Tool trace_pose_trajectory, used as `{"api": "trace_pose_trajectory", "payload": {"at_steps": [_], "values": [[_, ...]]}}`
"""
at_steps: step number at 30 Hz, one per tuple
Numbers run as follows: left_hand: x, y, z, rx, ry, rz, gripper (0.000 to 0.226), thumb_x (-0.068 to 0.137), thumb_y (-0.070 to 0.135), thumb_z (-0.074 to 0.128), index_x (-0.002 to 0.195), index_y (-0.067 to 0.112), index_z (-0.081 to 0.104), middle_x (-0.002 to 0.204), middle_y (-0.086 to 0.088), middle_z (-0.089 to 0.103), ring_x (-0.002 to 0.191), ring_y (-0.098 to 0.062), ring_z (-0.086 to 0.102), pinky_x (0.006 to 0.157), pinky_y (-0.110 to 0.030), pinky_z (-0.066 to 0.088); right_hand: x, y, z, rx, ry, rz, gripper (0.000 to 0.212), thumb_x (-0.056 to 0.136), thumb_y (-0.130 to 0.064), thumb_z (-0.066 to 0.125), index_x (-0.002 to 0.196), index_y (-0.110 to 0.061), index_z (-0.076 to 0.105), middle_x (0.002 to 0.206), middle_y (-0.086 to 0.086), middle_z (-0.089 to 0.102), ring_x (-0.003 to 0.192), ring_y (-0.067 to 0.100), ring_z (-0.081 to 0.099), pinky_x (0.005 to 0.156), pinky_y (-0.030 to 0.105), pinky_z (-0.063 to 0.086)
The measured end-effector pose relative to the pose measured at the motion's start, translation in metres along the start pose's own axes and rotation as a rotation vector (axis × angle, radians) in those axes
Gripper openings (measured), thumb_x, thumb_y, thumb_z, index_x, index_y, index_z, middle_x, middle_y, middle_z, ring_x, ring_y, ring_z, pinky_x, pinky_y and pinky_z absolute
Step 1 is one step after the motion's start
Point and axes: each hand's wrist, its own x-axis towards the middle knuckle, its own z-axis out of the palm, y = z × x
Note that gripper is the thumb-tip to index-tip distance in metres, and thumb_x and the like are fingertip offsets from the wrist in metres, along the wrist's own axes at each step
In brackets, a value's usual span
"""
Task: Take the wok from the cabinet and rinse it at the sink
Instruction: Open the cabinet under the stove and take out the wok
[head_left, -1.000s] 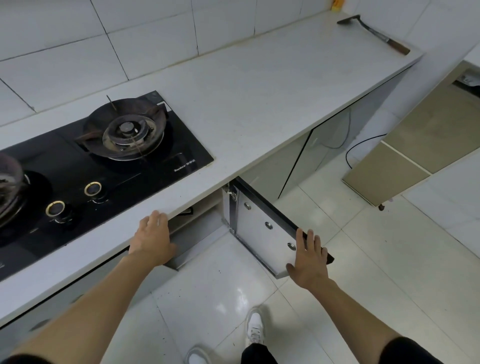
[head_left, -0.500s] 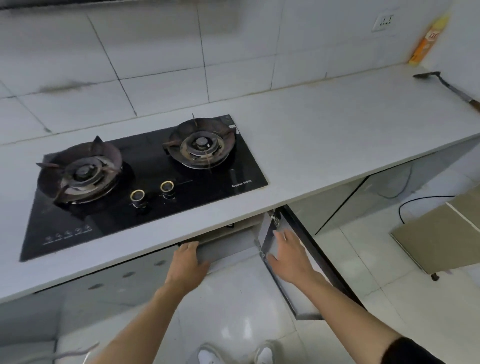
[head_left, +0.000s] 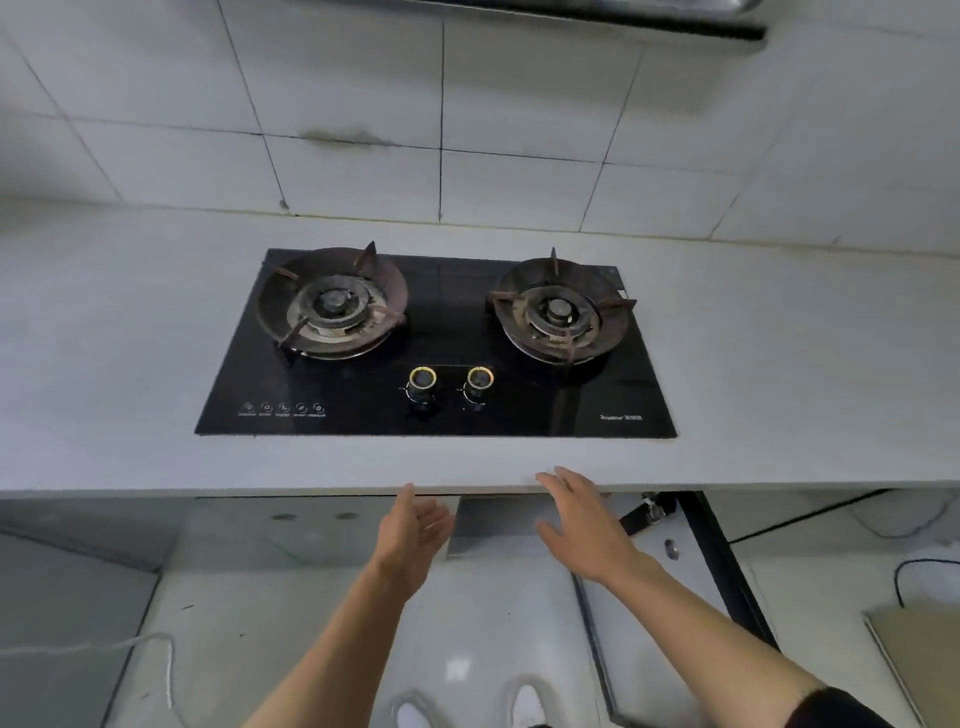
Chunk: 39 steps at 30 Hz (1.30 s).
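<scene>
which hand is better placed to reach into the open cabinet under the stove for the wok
Left, probably. The left hand hangs open right at the cabinet opening, while the right hand sits nearer the open door. No wok is visible yet.

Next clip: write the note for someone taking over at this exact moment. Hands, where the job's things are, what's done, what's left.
Left hand: open, fingers straight, holding nothing, reaching toward the cabinet opening under the countertop.
Right hand: open, empty, reaching for the same opening beside the left.
Cabinet door: swung open to the right, below the gas hob.
Wok: not in view; the inside of the cabinet is hidden by the counter edge. Sink: not in view.
Done: door opened.
Left: reach in, take out the wok, carry it to the sink, rinse it.
</scene>
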Motion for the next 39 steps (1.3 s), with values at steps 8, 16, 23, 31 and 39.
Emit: {"api": "trace_pose_trajectory", "payload": {"at_steps": [8,16,23,31,39], "values": [[0.031,-0.01,0.026,-0.505,0.138,-0.036,0.087,0.096,0.063,0.034,0.145,-0.009,0.027,0.142,-0.025,0.043,0.131,-0.037,0.044,0.116,-0.045,0.031,0.046,0.009,0.018,-0.162,-0.12,-0.21,0.064,0.097,-0.04,0.048,0.152,-0.02,0.021,0.162,0.005,0.004,0.148,0.027,-0.001,0.122,0.039,0.008],[0.056,-0.021,0.049,-0.75,0.284,0.098,0.055,0.091,0.066,0.044,0.085,0.011,0.048,0.081,-0.009,0.046,0.082,-0.027,0.053,0.096,-0.043,0.044,0.066,0.025,0.007,-0.219,-0.145,-0.356,0.058,0.097,-0.035,0.049,0.147,-0.022,0.024,0.158,0.004,0.009,0.144,0.027,0.006,0.116,0.038,0.022],[0.032,-0.035,0.048,-0.507,0.385,0.084,0.056,0.1,0.056,0.033,0.093,0.003,0.053,0.084,-0.013,0.054,0.082,-0.027,0.057,0.098,-0.042,0.048,0.065,0.023,0.012,-0.463,-0.161,-0.402,0.074,0.092,-0.04,0.054,0.147,-0.011,0.012,0.155,0.021,0.007,0.14,0.041,0.008,0.114,0.046,0.025],[-0.009,-0.08,0.006,0.019,0.628,0.067,0.018,0.09,0.009,0.067,0.081,0.002,0.053,0.056,-0.006,0.048,0.052,-0.019,0.044,0.069,-0.037,0.053,0.056,0.011,0.039,-0.466,-0.103,-0.286,0.09,0.063,-0.038,0.083,0.133,0.003,0.045,0.14,0.034,0.037,0.129,0.05,0.032,0.098,0.059,0.041],[-0.054,-0.13,-0.049,0.477,0.852,0.179,0.023,0.081,0.016,0.071,0.096,0.008,0.056,0.089,-0.008,0.065,0.086,-0.03,0.062,0.074,-0.039,0.052,0.019,-0.017,0.055,-0.36,-0.116,-0.481,0.077,0.09,-0.035,0.057,0.151,-0.011,0.018,0.158,0.02,0.009,0.146,0.035,0.009,0.118,0.046,0.019]]}}
